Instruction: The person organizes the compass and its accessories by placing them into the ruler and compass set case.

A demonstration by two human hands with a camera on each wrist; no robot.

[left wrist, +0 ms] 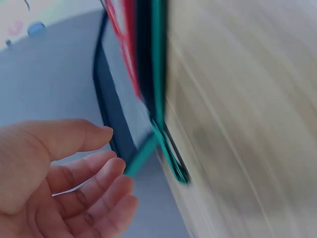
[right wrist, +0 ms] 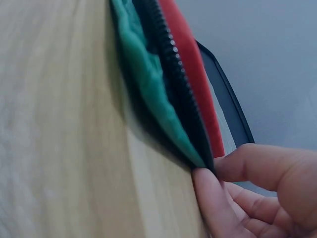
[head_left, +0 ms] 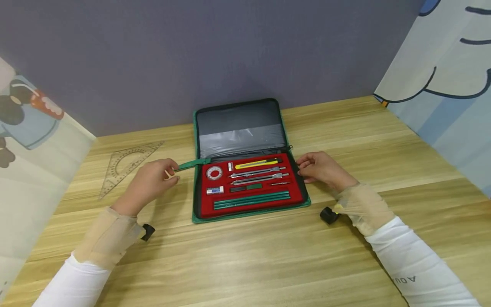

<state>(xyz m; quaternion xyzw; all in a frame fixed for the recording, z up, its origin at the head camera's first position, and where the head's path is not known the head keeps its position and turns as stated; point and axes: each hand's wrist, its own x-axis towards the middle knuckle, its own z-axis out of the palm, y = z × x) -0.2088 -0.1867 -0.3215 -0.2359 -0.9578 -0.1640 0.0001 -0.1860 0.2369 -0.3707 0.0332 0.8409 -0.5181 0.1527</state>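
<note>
A green zippered case [head_left: 251,216] lies unfolded on the table, its lid leaning back. Its red tray [head_left: 230,215] holds a yellow utility knife [head_left: 257,164], two metal compasses, a white ring [head_left: 214,172], an eraser [head_left: 215,190] and several green pencils [head_left: 252,200]. From the case's left side a green strap [head_left: 194,163] sticks out. My left hand [head_left: 155,181] is beside the strap's end, fingers loosely bent; the left wrist view shows a gap between fingertips and strap [left wrist: 173,161]. At the right edge, my right hand [head_left: 320,168] pinches the case's border [right wrist: 153,91] near the zipper.
A clear triangular ruler [head_left: 128,166] with a protractor arc lies left of the case, beside my left hand. A grey panel [head_left: 230,51] stands along the table's far edge, and patterned walls [head_left: 452,85] flank both sides.
</note>
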